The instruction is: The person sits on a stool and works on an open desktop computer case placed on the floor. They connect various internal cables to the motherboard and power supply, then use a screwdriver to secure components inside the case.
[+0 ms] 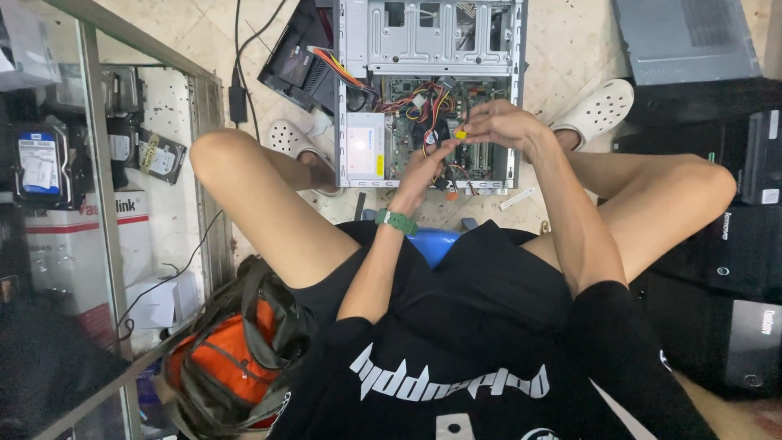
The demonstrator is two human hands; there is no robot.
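Left hand [425, 167] pinches a wire at 7 o'clock of the yellow plug [461, 134], right hand [503, 124] pinches the plug above the open case [432, 90]; light, stiff, likely fragile—grip its body.

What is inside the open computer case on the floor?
Inside the computer case: a green circuit board, coloured wires and a silver box. Both hands cover the middle.

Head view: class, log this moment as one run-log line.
left hand on wiring | right hand pinching yellow connector | open computer case on floor
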